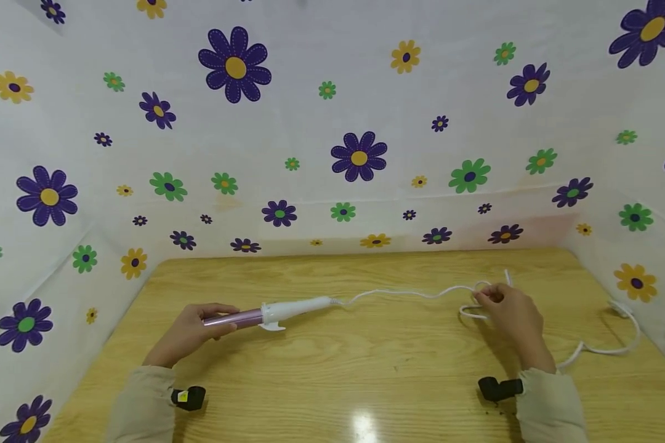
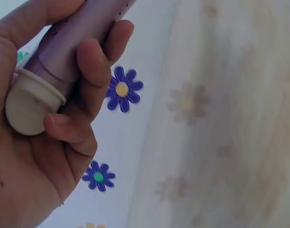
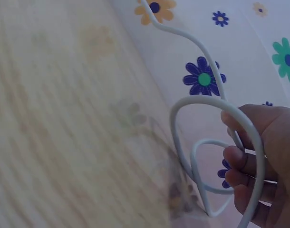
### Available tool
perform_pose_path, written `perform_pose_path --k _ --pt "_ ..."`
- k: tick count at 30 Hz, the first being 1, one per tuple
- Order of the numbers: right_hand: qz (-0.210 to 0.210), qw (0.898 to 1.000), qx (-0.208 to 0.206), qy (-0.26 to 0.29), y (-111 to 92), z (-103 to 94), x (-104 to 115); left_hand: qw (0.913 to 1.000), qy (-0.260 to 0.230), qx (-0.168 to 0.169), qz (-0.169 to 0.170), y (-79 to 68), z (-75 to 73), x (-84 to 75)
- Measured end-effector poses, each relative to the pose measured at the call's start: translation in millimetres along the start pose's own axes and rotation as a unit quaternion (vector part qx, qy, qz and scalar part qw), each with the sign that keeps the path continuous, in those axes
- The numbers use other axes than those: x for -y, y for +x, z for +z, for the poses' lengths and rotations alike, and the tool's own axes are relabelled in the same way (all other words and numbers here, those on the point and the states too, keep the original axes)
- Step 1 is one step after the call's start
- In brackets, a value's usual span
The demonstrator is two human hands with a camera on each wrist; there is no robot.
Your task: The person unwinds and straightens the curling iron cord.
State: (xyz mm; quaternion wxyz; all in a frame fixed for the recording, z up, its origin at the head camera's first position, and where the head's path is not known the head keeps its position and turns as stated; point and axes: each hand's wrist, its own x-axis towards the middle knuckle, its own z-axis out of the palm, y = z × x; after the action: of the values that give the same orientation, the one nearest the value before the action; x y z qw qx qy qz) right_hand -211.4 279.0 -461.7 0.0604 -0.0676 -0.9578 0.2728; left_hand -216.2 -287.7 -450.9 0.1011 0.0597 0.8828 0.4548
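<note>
A curling iron with a white handle (image 1: pixel 299 307) and a pinkish-purple barrel (image 1: pixel 249 318) lies across the left half of the view. My left hand (image 1: pixel 191 329) grips the barrel end, fingers curled round it; in the left wrist view the beige round end cap (image 2: pixel 28 107) rests against the palm. From the handle a white cord (image 1: pixel 390 291) runs right to my right hand (image 1: pixel 512 314), which pinches it between thumb and fingers. Loops of the cord (image 3: pixel 197 99) hang about those fingers in the right wrist view.
The wooden table (image 1: pixel 388 375) spreads under both hands. More of the cord curves along its right side to a white end piece (image 1: pixel 620 307). A white cloth with flowers (image 1: pixel 310 123) stands behind and at both sides. Black wrist cameras (image 1: pixel 191 398) sit at both sleeves.
</note>
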Motion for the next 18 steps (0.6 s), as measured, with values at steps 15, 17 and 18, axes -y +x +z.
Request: perform_pose_path --k 15,17,18 --pt "-0.039 0.999 0.021 -0.016 1 13.6 4 0.9993 0.014 0.030 0.019 -2.1 6.6 21.5" --pt "-0.040 0.999 0.025 -0.015 1 13.9 6 0.9986 0.028 0.038 0.024 -3.1 7.9 23.6" --pt "-0.041 0.999 0.028 -0.014 0 14.2 7 0.9982 0.034 0.043 0.026 -4.0 8.6 24.4"
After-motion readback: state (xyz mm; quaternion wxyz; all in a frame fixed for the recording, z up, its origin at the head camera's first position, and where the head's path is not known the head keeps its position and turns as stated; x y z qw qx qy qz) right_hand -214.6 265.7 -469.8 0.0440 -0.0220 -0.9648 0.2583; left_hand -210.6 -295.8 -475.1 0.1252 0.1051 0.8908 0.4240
